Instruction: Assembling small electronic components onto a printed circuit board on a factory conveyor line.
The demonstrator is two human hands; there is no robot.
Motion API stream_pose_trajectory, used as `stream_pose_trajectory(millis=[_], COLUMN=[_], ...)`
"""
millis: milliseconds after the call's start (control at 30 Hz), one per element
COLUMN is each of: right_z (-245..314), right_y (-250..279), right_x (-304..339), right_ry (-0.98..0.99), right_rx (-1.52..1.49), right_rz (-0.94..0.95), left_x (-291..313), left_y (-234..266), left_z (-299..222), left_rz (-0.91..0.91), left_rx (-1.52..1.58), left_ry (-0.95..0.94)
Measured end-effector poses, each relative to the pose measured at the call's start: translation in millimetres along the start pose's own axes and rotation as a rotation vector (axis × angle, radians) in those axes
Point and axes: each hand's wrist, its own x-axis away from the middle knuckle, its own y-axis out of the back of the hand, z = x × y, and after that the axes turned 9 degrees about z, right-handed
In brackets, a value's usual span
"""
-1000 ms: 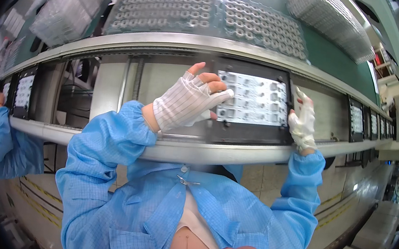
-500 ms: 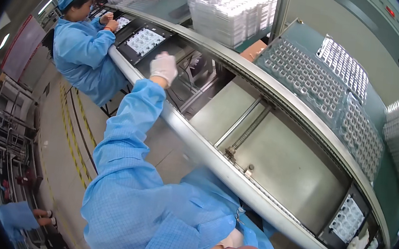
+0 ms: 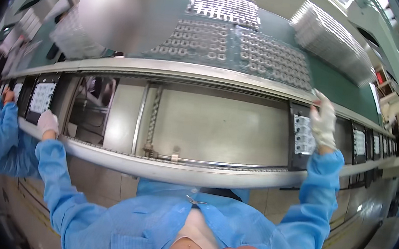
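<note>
Swung from a leftward slant half a second ago to square with the near rail now, with left hand closer to the near right corner of the left white panel. Cannot tell whether pinching or loose there. At right in the head view, right hand over the far right edge of the right white panel and its black frame, fingers loosely spread. Beyond, clear trays on the green tabletop. Best to touch only frame edges, clear of the panel face.
</note>
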Motion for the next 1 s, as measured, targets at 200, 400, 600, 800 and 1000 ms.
stream_pose_trajectory(millis=[200, 400, 600, 800, 1000], right_z=[-0.6, 1.8, 29.0, -12.8, 1.9], right_y=[-41.6, -82.5, -76.7, -93.3, -77.7], right_x=[-54.4, -90.8, -101.1, -94.3, -95.0], right_ry=[-0.022, -0.003, -0.061, -0.014, -0.033], right_rx=[0.037, 0.149, 0.336, 0.247, 0.051], right_rz=[0.159, 0.249, 0.310, 0.330, 0.241], left_x=[70.7, 148.2, 217.8, 260.3, 294.4], left_y=[69.7, 120.7, 158.3, 195.9, 212.4], left_z=[-70.7, -105.9, -148.1, -179.2, -213.3], left_rz=[-0.060, -0.105, -0.009, 0.074, 0.143], left_rx=[0.088, 0.259, 0.413, 0.560, 0.606], left_ry=[-0.203, -0.445, -0.511, -0.758, -1.088])
